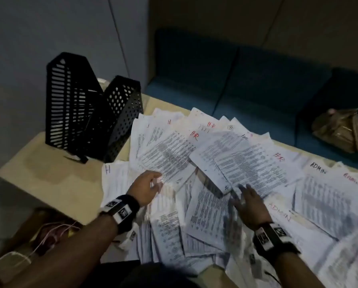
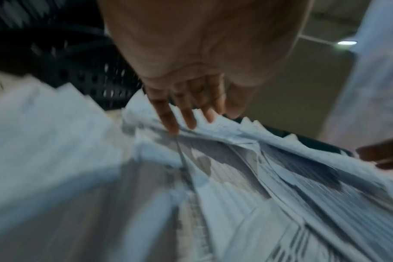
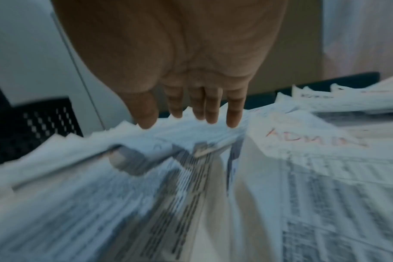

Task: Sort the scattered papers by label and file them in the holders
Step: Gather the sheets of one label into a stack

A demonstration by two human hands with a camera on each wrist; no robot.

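Printed papers [image 1: 194,183] lie scattered over a beige table [image 1: 55,179], some marked HR [image 1: 194,135] in red, others ADMIN [image 1: 318,169] in black or red. Two black perforated file holders [image 1: 86,113] stand at the table's back left. My left hand [image 1: 151,186] reaches with straight fingers [image 2: 168,115] onto the near edge of a fanned HR stack. My right hand [image 1: 246,196] hovers flat with straight fingers [image 3: 211,109] over another printed stack, beside a red ADMIN sheet [image 3: 314,138]. Neither hand grips a sheet.
A dark teal sofa [image 1: 236,80] runs behind the table, with a crumpled brown bag [image 1: 342,129] on it. At the lower left a brown box [image 1: 28,235] with thin wires sits below the table edge. A grey wall stands behind the holders.
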